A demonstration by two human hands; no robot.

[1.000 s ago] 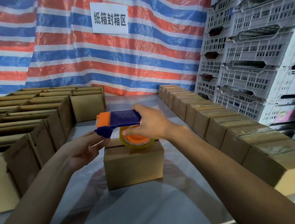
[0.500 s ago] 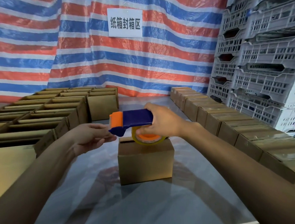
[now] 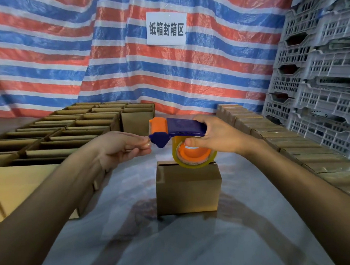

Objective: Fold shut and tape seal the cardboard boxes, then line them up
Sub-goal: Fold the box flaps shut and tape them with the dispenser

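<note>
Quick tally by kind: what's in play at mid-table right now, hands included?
1 tape dispenser
1 tape roll
1 cardboard box beneath it
2 hands: left hand pinching the tape roll's loose end, right hand gripping the tape dispenser
Total: 5

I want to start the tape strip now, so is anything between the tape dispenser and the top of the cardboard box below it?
Nothing visible. The right hand holds the blue and orange tape dispenser directly over the small brown cardboard box; the left hand pinches the clear tape end off to the box's left.
</note>
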